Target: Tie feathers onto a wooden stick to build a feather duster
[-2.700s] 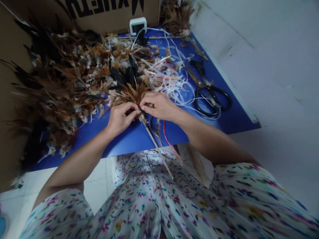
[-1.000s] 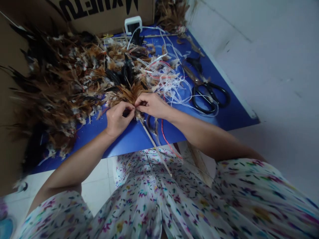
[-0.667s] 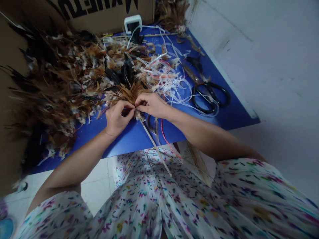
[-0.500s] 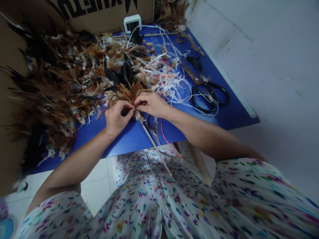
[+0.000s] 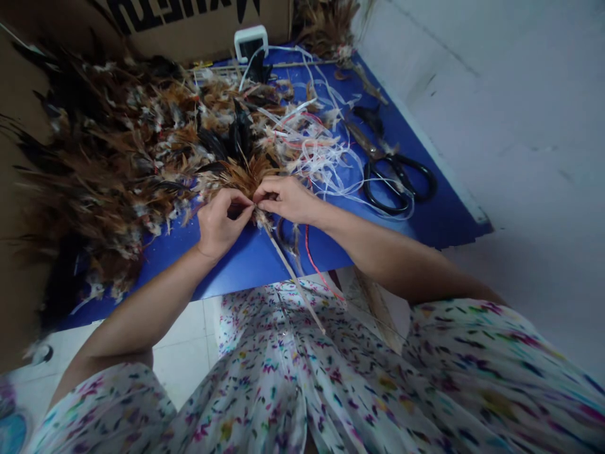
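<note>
Both hands meet at the neck of a feather duster, where brown and black feathers join a thin wooden stick. My left hand is closed in a pinch, thumb against forefinger, on the left side of the neck. My right hand pinches from the right, its fingertips almost touching the left ones. Whatever lies between the fingertips is too small to make out. The stick slants down past the table's front edge over the patterned clothing. A red string hangs over the edge beside it.
Feather bundles cover the left of the blue table. Tangled white plastic strips lie right of the hands, beside black-handled scissors. A cardboard box stands at the back, and a wall rises on the right.
Hardly anything differs. My left hand has shifted very slightly to the left; the right hand, the stick and the things on the table stay in place.
</note>
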Tool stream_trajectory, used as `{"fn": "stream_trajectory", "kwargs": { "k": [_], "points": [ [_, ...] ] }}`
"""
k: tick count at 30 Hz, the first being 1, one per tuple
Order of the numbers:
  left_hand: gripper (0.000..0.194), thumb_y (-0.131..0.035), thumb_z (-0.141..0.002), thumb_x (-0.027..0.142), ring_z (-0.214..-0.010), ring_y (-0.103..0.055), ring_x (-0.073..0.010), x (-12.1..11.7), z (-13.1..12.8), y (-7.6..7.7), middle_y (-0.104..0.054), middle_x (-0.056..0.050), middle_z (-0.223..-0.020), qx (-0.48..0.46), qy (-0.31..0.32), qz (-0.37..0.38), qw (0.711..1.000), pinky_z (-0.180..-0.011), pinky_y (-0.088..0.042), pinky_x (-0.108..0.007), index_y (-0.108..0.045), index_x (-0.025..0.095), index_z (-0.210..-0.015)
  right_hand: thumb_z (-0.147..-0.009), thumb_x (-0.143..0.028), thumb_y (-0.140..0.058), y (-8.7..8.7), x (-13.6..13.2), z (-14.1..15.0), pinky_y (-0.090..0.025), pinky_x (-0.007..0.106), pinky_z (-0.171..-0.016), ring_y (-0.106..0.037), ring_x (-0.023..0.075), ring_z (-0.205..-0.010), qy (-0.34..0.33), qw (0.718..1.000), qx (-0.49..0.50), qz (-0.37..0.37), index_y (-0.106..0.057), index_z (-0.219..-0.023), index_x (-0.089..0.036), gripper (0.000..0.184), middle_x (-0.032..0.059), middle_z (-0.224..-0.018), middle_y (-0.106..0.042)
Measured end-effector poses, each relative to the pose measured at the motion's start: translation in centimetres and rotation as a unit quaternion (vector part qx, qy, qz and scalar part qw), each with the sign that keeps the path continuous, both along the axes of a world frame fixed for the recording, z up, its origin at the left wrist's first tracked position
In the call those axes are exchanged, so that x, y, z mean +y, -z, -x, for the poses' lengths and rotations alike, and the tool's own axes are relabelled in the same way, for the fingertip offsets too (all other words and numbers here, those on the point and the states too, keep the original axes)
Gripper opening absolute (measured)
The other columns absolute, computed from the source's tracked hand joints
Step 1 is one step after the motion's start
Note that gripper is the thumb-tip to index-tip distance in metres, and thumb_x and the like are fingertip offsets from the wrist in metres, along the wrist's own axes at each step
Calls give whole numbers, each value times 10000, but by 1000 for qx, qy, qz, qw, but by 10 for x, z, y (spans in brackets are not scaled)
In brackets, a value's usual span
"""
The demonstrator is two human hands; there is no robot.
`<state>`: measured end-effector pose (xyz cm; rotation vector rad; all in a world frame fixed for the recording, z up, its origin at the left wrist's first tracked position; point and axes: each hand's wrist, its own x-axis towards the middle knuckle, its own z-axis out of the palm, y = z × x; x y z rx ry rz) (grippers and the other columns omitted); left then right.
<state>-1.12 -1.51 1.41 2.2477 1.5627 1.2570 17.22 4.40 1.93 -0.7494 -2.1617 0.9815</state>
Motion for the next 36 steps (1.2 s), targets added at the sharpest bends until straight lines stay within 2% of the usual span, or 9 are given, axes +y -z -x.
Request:
{"fn": "stream_trajectory", "kwargs": {
  "k": [14,20,28,36],
  "points": [
    [107,-676,-789,230,-679,-661,-93,-1,-1,-5,-694,16,-793,-1,-5,19,1000,-674,-562,-194,-609,184,-858,-814,-121,-484,-9,-7,1,-372,278,-742,-500,143,-781,5,996,-85,-35,-593,-879,-140,128,42,-873,-555],
    [110,-673,-796,240,-688,-659,-93,-2,-1,-5,-690,14,-791,-10,4,8,1000,-685,-563,-203,-604,181,-858,-808,-130,-492,-9,-9,1,-370,275,-738,-500,141,-771,16,996,-86,-35,-574,-862,-146,99,38,-856,-563],
    [135,-683,-782,259,-684,-651,-106,-1,0,-6,-682,15,-796,-21,4,39,999,-674,-558,-224,-590,202,-861,-797,-137,-497,-10,-9,0,-369,277,-729,-497,139,-758,22,995,-92,-32,-565,-833,-154,79,34,-836,-566],
    [99,-674,-772,208,-662,-632,-101,-2,0,-10,-672,21,-766,-34,17,63,997,-655,-534,-222,-599,191,-834,-779,-103,-501,-12,-9,-3,-370,274,-720,-486,133,-742,25,994,-98,-47,-551,-802,-154,75,35,-825,-557]
  ]
}}
